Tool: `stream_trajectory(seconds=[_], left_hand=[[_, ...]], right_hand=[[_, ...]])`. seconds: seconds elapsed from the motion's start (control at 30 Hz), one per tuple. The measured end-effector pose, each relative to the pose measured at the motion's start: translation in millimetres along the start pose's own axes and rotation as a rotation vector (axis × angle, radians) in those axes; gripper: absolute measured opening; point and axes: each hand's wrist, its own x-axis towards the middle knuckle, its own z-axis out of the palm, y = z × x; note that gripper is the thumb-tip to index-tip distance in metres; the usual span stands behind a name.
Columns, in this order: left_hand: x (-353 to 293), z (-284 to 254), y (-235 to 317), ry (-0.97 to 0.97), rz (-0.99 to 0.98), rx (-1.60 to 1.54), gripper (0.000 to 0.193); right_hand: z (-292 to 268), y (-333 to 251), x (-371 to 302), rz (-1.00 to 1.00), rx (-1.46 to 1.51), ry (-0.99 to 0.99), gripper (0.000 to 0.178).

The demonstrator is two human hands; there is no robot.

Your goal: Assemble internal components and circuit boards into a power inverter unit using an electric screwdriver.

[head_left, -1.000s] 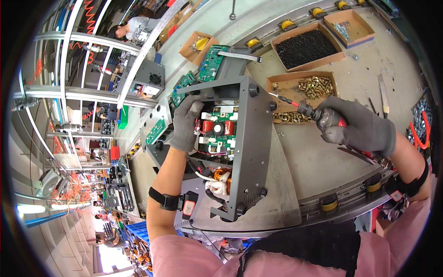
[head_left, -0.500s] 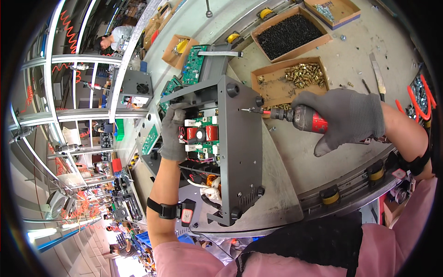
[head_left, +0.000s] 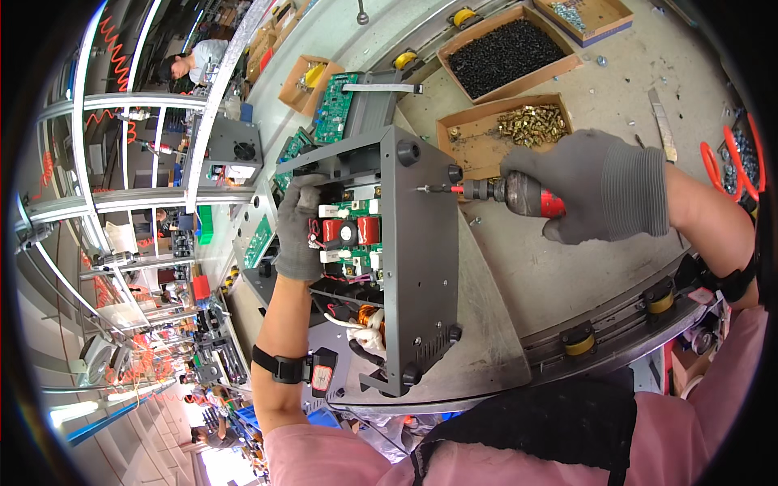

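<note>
One grey metal casing (head_left: 425,267), its interior exposed, sits on the table (head_left: 559,292) between two gloved hands. The left grip (head_left: 300,231) is curled on the casing's left edge, just beside a green circuit board (head_left: 354,263) carrying red components. The right grip (head_left: 579,182) wraps a red-and-black power screwdriver (head_left: 523,195), its bit reaching left from the hand to the casing's side panel. Below and right of the left grip, a copper coil (head_left: 371,316) shows inside. Just beyond the right grip, a cardboard tray (head_left: 468,154) holds brass-coloured fasteners (head_left: 532,124); farther off, another holds black fasteners (head_left: 510,53). To its right are a flat blade (head_left: 663,125) and a red coiled hose (head_left: 708,168).
</note>
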Motion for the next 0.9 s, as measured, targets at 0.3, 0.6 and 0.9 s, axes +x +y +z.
stream_trajectory(seconds=[0.3, 0.6, 0.9], left_hand=[[-5, 2, 5, 0.000, -0.020, 0.059, 0.022], [-1, -21, 4, -0.135, 0.031, 0.407, 0.023], [-50, -37, 74, 0.024, -0.189, -0.091, 0.038]], right_hand=[[3, -7, 3, -0.066, -0.193, 0.162, 0.057], [14, -11, 2, 0.005, -0.238, 0.263, 0.063], [10, -41, -25, -0.057, -0.047, 0.441, 0.065]])
